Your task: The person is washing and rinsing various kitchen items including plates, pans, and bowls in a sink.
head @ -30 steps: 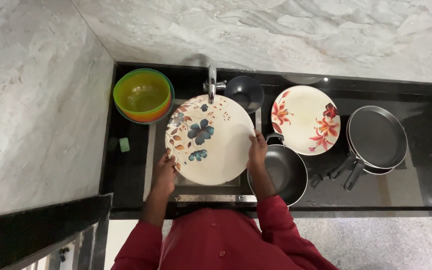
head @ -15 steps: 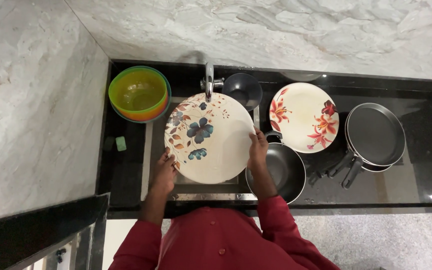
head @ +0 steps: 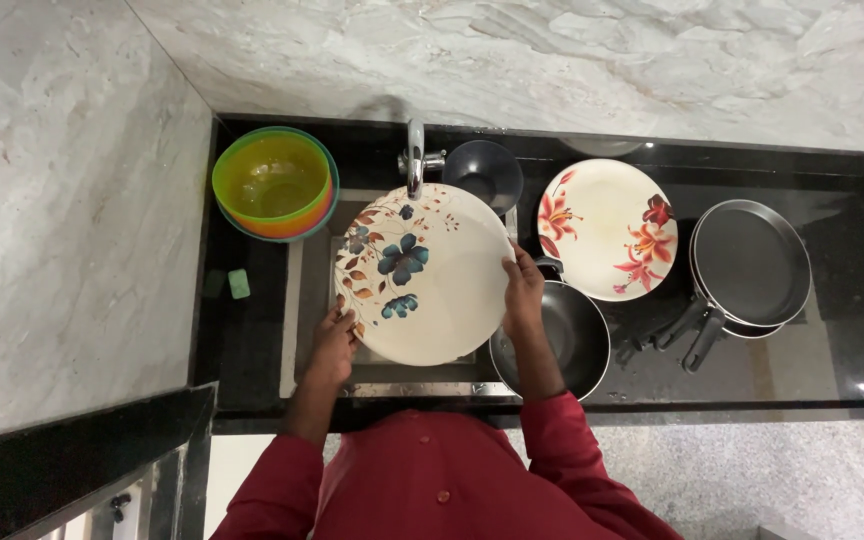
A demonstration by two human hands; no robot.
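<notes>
Head view — both hands hold a round cream plate with blue and brown floral print [head: 422, 275] over the sink [head: 314, 300], beneath the metal tap [head: 415, 160].
Left hand [head: 332, 345] clasps the plate's lower-left rim; right hand [head: 522, 295] clasps its right rim. Beside the right hand sits a dark round pan [head: 567, 345]. Stacked green and orange plastic bowls [head: 274, 183] stand left of the tap — a red-flowered plate [head: 607, 228] and dark frying pans [head: 747, 265] lie on the black counter [head: 852, 340] to the right.
</notes>
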